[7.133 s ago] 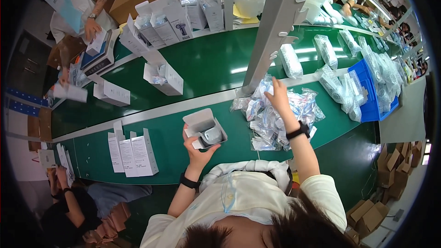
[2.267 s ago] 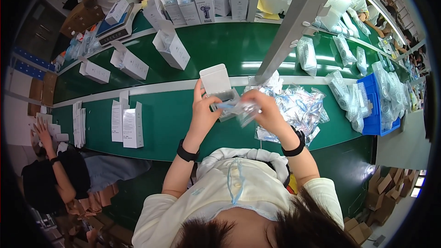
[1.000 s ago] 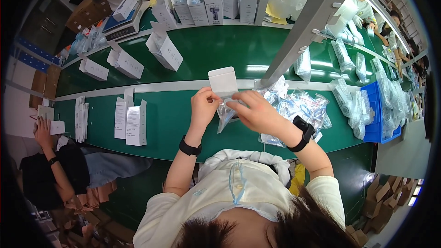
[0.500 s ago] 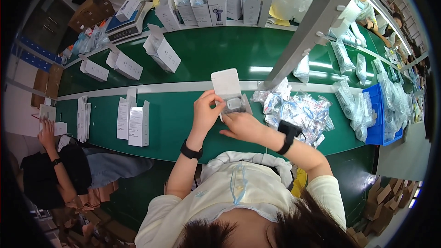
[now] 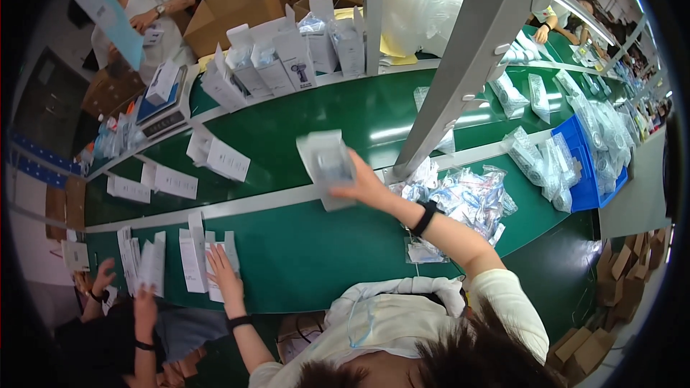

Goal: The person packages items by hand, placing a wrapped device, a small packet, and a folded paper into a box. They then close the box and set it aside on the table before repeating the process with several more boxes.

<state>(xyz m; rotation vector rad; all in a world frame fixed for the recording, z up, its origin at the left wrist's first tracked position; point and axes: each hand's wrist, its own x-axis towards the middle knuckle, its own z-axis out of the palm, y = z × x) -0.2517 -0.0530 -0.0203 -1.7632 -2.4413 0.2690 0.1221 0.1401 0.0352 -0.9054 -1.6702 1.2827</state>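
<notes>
My right hand [image 5: 361, 181] grips an open white carton [image 5: 315, 154] by its side, above the pale rail across the green table. Motion blurs this carton, and its flap is up; something grey and clear shows inside it. Further left, my left hand [image 5: 224, 273] lies with outstretched fingers against a standing white carton [image 5: 216, 293], which it partly covers. Another white carton [image 5: 192, 262] stands close beside that one. To the right of my right hand, a pile of small clear bags [image 5: 467, 205] with white and blue contents lies on the table.
A grey metal post [image 5: 460, 72] rises beside the bag pile. Open cartons [image 5: 219, 154] lie beyond the rail, and more stand filled along the back. At right sits a blue bin [image 5: 571, 133] with wrapped items. A co-worker's blurred hand [image 5: 146, 305] is near cartons at left.
My right hand has carried the open carton away from me and to the left. My left hand has let go of it and moved left to a standing carton. The view has shifted.
</notes>
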